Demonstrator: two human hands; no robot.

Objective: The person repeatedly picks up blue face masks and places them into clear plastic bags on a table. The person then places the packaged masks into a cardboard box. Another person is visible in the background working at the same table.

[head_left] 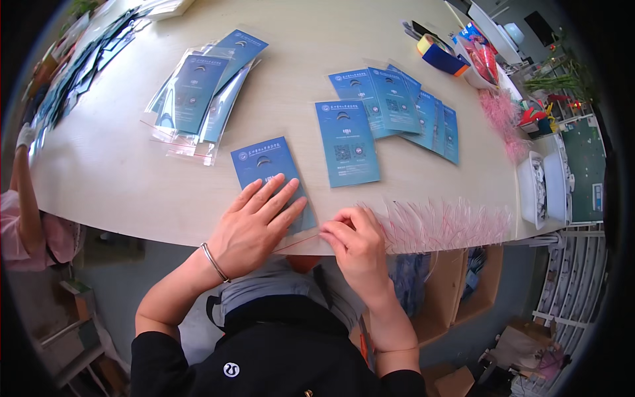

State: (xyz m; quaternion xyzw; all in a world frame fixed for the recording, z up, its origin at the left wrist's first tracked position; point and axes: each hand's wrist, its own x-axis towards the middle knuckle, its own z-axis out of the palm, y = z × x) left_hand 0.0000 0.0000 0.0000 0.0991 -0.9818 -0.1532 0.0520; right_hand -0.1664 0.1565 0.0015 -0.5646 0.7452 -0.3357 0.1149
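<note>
A blue printed card (254, 153) lies in front of me, in what looks like a clear zip bag with a thin red seal line (296, 244) near the table edge. My left hand (256, 221) rests on the card with its fingers stretched out. At the right end of the red line, my right hand (357, 241) pinches the bag's edge between thumb and finger. Just beyond my right hand, a row of clear bags with reddish edges (446, 225) runs along the table's front. Another blue card (347, 142) lies flat ahead of that hand.
Bagged blue cards (195, 92) are piled at the far left; more loose cards (433, 122) fan out at the right. A tape roll (431, 49) in a blue holder and white bins (544, 185) stand along the right side. Another person's arm (25, 188) reaches in at far left.
</note>
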